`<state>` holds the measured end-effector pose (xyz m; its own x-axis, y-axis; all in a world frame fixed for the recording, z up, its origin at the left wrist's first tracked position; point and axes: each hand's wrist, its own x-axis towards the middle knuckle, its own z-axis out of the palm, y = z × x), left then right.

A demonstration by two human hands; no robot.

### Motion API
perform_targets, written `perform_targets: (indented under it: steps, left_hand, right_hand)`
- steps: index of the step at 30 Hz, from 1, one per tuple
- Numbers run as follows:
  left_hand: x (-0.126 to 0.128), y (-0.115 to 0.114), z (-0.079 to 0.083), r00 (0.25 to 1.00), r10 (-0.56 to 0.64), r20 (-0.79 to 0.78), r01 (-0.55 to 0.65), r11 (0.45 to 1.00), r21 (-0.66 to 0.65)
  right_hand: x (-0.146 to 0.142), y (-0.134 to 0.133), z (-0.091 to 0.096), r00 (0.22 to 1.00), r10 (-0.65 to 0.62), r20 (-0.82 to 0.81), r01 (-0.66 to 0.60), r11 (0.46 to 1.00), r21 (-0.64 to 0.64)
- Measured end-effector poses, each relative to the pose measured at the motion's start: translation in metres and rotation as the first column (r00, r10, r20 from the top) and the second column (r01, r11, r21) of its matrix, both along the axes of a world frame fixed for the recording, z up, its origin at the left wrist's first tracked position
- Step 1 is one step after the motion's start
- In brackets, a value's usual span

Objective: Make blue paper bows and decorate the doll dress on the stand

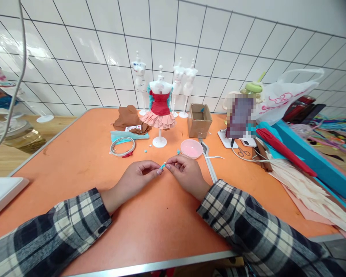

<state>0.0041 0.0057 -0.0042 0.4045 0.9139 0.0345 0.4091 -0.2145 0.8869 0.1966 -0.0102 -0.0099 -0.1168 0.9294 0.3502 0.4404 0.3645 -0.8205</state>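
Observation:
Between my two hands is a tiny strip of turquoise paper or cloth (163, 166); I cannot tell which material. The fingertips of my left hand (138, 176) pinch its near end. My right hand (187, 173) closes thumb and finger on its other end. Just beyond stands a small white dress form (159, 139) on a round base. It wears a red bodice (160, 103), a ruffled pink skirt (160, 120) and turquoise ruffles at both sides. Small turquoise scraps (145, 151) lie before it.
Tape rings (113, 149) lie left of the dress form, by brown sheets (127, 117). To the right are a pink bowl (192, 149), cardboard box (200, 121), metal tool (209, 163) and scissors (243, 152). Folded coloured sheets (288, 152) cover the right side. Bare mannequins (187, 84) stand behind.

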Motion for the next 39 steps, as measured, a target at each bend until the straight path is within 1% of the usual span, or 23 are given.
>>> perform_targets:
  steps: [2,3,4,6,7,8,9,10,12,14,15,17,19,21,24,27,30,32,34,36,39]
  left_hand:
    - [-0.004,0.002,0.002,0.991,-0.005,-0.133,0.023,0.991,0.132]
    - [-0.006,0.002,0.004,0.975,-0.016,-0.222,0.067,0.973,0.222]
    - [-0.008,0.003,0.007,0.948,-0.032,-0.317,0.136,0.941,0.311]
    - [-0.011,0.003,0.012,0.875,-0.062,-0.48,0.299,0.849,0.436]
    - [-0.011,0.002,0.014,0.842,-0.073,-0.535,0.365,0.807,0.464]
    - [-0.011,0.002,0.015,0.818,-0.078,-0.57,0.408,0.778,0.478]
    - [-0.012,0.001,0.015,0.803,-0.078,-0.591,0.431,0.761,0.485]
    - [-0.012,0.001,0.015,0.797,-0.071,-0.599,0.435,0.756,0.49]
    - [-0.014,0.004,0.012,0.808,-0.024,-0.588,0.393,0.766,0.509]
    - [-0.02,0.012,0.01,0.825,0.067,-0.561,0.312,0.773,0.552]
    - [-0.025,0.017,0.009,0.825,0.122,-0.551,0.274,0.767,0.58]
    - [-0.035,0.03,0.008,0.805,0.221,-0.55,0.235,0.732,0.639]
    - [-0.044,0.043,0.007,0.769,0.291,-0.57,0.234,0.701,0.674]
    - [-0.05,0.051,0.006,0.738,0.347,-0.578,0.218,0.688,0.692]
    - [-0.051,0.054,0.002,0.706,0.387,-0.592,0.201,0.693,0.693]
    - [-0.048,0.052,-0.001,0.706,0.365,-0.607,0.211,0.71,0.672]
    - [-0.045,0.051,-0.001,0.742,0.296,-0.601,0.227,0.733,0.641]
    - [-0.043,0.051,0.0,0.778,0.237,-0.582,0.239,0.745,0.622]
    - [-0.042,0.051,0.0,0.808,0.198,-0.555,0.24,0.75,0.617]
    - [-0.041,0.05,0.001,0.833,0.184,-0.522,0.227,0.746,0.626]
    - [-0.038,0.046,0.0,0.878,0.174,-0.447,0.176,0.749,0.638]
  right_hand:
    - [0.002,0.002,-0.001,0.999,-0.032,0.023,0.032,0.999,-0.002]
    - [0.004,0.003,-0.002,0.998,-0.037,0.058,0.036,0.999,0.012]
    - [0.005,0.004,-0.003,0.993,-0.03,0.11,0.027,0.999,0.034]
    - [0.008,0.007,-0.004,0.97,0.0,0.243,-0.023,0.996,0.089]
    - [0.009,0.007,-0.005,0.951,0.011,0.309,-0.048,0.993,0.112]
    - [0.01,0.008,-0.005,0.932,0.013,0.363,-0.063,0.99,0.126]
    - [0.011,0.008,-0.005,0.915,0.008,0.404,-0.068,0.988,0.135]
    - [0.011,0.008,-0.005,0.9,0.001,0.436,-0.068,0.988,0.14]
    - [0.013,0.007,-0.002,0.873,-0.018,0.488,-0.057,0.989,0.138]
    - [0.014,0.005,0.002,0.827,-0.047,0.561,-0.02,0.993,0.113]
    - [0.015,0.004,0.004,0.79,-0.064,0.61,0.012,0.996,0.09]
    - [0.016,0.002,0.008,0.695,-0.081,0.714,0.085,0.996,0.03]
    - [0.016,0.0,0.011,0.612,-0.059,0.788,0.134,0.991,-0.029]
    - [0.016,-0.001,0.013,0.575,-0.02,0.818,0.141,0.987,-0.075]
    - [0.017,0.0,0.015,0.57,0.02,0.821,0.126,0.986,-0.111]
    - [0.016,0.003,0.016,0.574,-0.007,0.819,0.116,0.991,-0.072]
    - [0.014,0.005,0.013,0.549,-0.042,0.834,0.107,0.994,-0.02]
    - [0.011,0.006,0.01,0.52,-0.036,0.853,0.121,0.992,-0.032]
    - [0.011,0.005,0.006,0.513,-0.023,0.858,0.118,0.992,-0.044]
    - [0.011,0.004,0.004,0.553,-0.011,0.833,0.063,0.998,-0.028]
    - [0.014,0.004,0.001,0.673,-0.016,0.739,0.012,1.0,0.011]
